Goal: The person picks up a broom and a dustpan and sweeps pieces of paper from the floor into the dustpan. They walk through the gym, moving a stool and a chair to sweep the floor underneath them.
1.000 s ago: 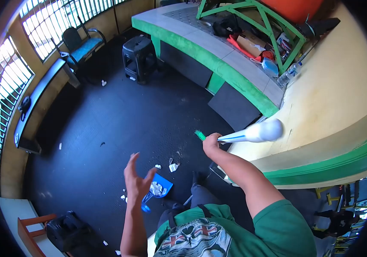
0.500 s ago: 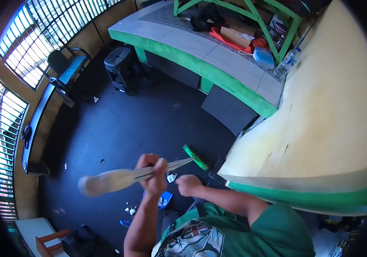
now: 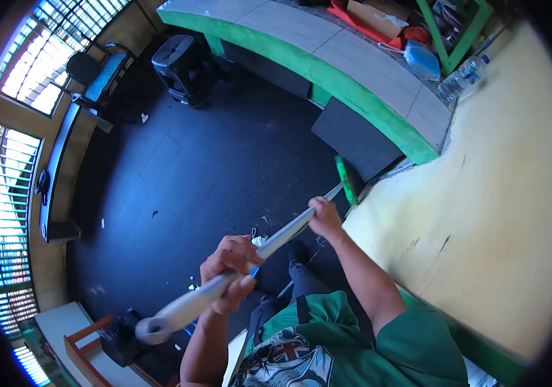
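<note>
A broom with a whitish handle (image 3: 282,237) slants across the view, its near end close to the camera. Its green head (image 3: 345,179) is on the dark floor near the corner of counter and wall. Around the upper handle, my left hand (image 3: 227,274) is closed, thumb underneath. Farther down, my right hand (image 3: 325,218) is closed on the same handle. A sliver of a blue dustpan (image 3: 254,272) shows beside my left hand; the rest is hidden. White scraps (image 3: 193,285) lie on the floor left of my hand.
A green-edged tiled counter (image 3: 327,74) curves along the far right, meeting the cream wall (image 3: 482,213). Black stacked stools (image 3: 179,71) and a chair (image 3: 102,74) stand at the back. A bottle (image 3: 463,77) rests on the counter. Near left is a pale desk (image 3: 63,319).
My right hand has come up and forward onto the broom handle. The broom head has moved away from me, toward the counter corner. The view has shifted, and the dustpan is now mostly covered.
</note>
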Tool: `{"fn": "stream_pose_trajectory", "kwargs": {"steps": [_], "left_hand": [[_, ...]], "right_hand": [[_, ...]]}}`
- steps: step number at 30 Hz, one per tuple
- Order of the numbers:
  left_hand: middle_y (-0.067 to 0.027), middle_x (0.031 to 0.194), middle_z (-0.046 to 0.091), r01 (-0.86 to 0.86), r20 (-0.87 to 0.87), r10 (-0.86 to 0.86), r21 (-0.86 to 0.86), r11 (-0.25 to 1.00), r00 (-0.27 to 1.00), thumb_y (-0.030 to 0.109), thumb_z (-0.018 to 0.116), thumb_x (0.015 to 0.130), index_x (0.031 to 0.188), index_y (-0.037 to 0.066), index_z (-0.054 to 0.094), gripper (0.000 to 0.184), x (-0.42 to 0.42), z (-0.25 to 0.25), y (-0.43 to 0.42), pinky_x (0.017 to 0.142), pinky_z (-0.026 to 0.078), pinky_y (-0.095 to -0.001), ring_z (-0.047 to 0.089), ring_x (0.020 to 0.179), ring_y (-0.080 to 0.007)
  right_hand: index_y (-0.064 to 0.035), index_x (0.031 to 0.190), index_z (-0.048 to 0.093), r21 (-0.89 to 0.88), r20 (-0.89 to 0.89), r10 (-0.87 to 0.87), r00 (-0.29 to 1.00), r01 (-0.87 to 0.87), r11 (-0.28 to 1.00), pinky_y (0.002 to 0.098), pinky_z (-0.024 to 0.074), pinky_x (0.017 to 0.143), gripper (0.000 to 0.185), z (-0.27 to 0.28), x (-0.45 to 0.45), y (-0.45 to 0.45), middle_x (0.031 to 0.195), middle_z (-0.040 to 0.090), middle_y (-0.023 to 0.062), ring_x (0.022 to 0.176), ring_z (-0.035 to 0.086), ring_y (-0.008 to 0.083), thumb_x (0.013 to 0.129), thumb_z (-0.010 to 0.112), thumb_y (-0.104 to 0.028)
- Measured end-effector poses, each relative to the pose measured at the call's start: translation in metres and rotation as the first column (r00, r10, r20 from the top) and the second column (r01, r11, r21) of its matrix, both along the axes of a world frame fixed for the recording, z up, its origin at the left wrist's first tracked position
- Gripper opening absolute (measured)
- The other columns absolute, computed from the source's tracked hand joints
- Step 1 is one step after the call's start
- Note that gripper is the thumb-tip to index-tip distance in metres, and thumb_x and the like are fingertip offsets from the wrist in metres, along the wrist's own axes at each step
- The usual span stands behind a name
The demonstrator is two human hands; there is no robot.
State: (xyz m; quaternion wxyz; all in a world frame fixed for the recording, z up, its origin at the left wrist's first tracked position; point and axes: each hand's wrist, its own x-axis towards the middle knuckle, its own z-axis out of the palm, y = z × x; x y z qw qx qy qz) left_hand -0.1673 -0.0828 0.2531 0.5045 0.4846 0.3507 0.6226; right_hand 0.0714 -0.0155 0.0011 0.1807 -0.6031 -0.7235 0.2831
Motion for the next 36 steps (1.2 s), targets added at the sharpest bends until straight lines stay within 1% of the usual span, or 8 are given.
{"fn": "stream_pose_trajectory", "kwargs": {"steps": [2,6,13,19,23,27,30,36], "left_hand": [[-0.0121,0.085,0.064,-0.007,-0.412,0.020,0.034,0.999,0.911,0.019,0.066,0.074,0.070,0.007,0.053,0.019,0.001,-0.002,-0.005,0.084,0.042,-0.0396,0.057,0.089,-0.0249],[-0.0146,0.098,0.062,-0.004,-0.341,-0.013,-0.049,0.999,0.940,0.020,0.065,0.072,0.065,0.005,0.053,0.021,-0.004,-0.005,-0.016,0.085,0.041,-0.0401,0.056,0.096,-0.0271],[-0.0033,0.075,0.066,0.020,-0.472,0.028,0.097,0.995,0.881,0.029,0.071,0.068,0.057,0.012,0.051,0.030,-0.049,0.097,0.002,0.086,0.041,-0.0457,0.061,0.080,-0.0241],[0.0058,0.076,0.064,-0.098,-0.615,0.241,0.258,0.961,0.751,0.039,0.079,0.065,0.063,0.019,0.059,0.028,-0.072,0.165,-0.015,0.083,0.042,-0.0384,0.059,0.083,-0.0156],[0.0053,0.076,0.063,-0.032,-0.608,0.283,0.389,0.921,0.742,0.038,0.079,0.065,0.066,0.019,0.061,0.026,-0.094,0.154,-0.028,0.079,0.043,-0.0367,0.059,0.082,-0.0168],[-0.0058,0.084,0.061,-0.025,-0.693,0.033,0.022,0.999,0.720,0.035,0.069,0.062,0.072,0.013,0.065,0.024,-0.067,0.087,-0.019,0.078,0.044,-0.0409,0.057,0.080,-0.0215],[-0.0114,0.087,0.063,-0.184,-0.652,0.104,-0.055,0.981,0.751,0.035,0.068,0.061,0.070,0.011,0.066,0.025,-0.060,0.056,-0.013,0.081,0.042,-0.0428,0.057,0.084,-0.0232],[-0.0066,0.093,0.066,-0.172,-0.727,0.244,0.174,0.970,0.642,0.029,0.074,0.057,0.067,0.014,0.065,0.020,-0.038,0.115,0.014,0.082,0.042,-0.0459,0.060,0.085,-0.0243]], "right_hand": [[-0.0063,0.086,0.056,0.003,0.017,0.007,1.000,-0.007,1.000,0.0465,0.0442,0.077,0.014,-0.030,0.023,0.007,0.091,0.058,0.0154,0.088,0.056,0.0377,0.072,0.055,-0.009],[-0.0079,0.081,0.057,0.076,-0.072,0.124,0.990,-0.119,0.990,0.0466,0.0450,0.073,0.012,-0.054,-0.005,-0.005,0.083,0.059,0.0133,0.083,0.058,0.0355,0.071,0.060,-0.014],[-0.0061,0.072,0.057,-0.051,-0.319,-0.041,0.947,0.026,0.998,0.0454,0.0486,0.069,0.010,0.001,-0.166,-0.051,0.078,0.061,0.0142,0.077,0.060,0.0355,0.068,0.061,-0.014],[-0.0056,0.074,0.056,0.290,-0.384,0.159,0.909,-0.044,0.956,0.0446,0.0466,0.070,0.010,0.065,-0.165,-0.031,0.074,0.060,0.0142,0.075,0.059,0.0359,0.070,0.061,-0.014],[-0.0068,0.069,0.050,0.182,-0.203,0.094,0.975,-0.057,0.982,0.0466,0.0434,0.075,0.012,0.079,-0.098,-0.009,0.075,0.058,0.0133,0.076,0.057,0.0357,0.070,0.057,-0.017],[-0.0074,0.068,0.052,0.102,-0.111,0.130,0.985,-0.119,0.988,0.0474,0.0431,0.075,0.013,0.011,-0.026,0.019,0.072,0.057,0.0126,0.075,0.056,0.0353,0.071,0.059,-0.019],[-0.0073,0.069,0.053,0.155,-0.090,0.189,0.978,-0.174,0.972,0.0470,0.0432,0.076,0.012,-0.022,-0.023,0.035,0.071,0.057,0.0122,0.076,0.056,0.0350,0.071,0.060,-0.017],[-0.0078,0.072,0.054,0.055,-0.383,0.368,0.847,-0.377,0.924,0.0436,0.0463,0.082,0.010,-0.036,-0.127,0.034,0.073,0.059,0.0122,0.079,0.059,0.0358,0.072,0.061,-0.016]]}}
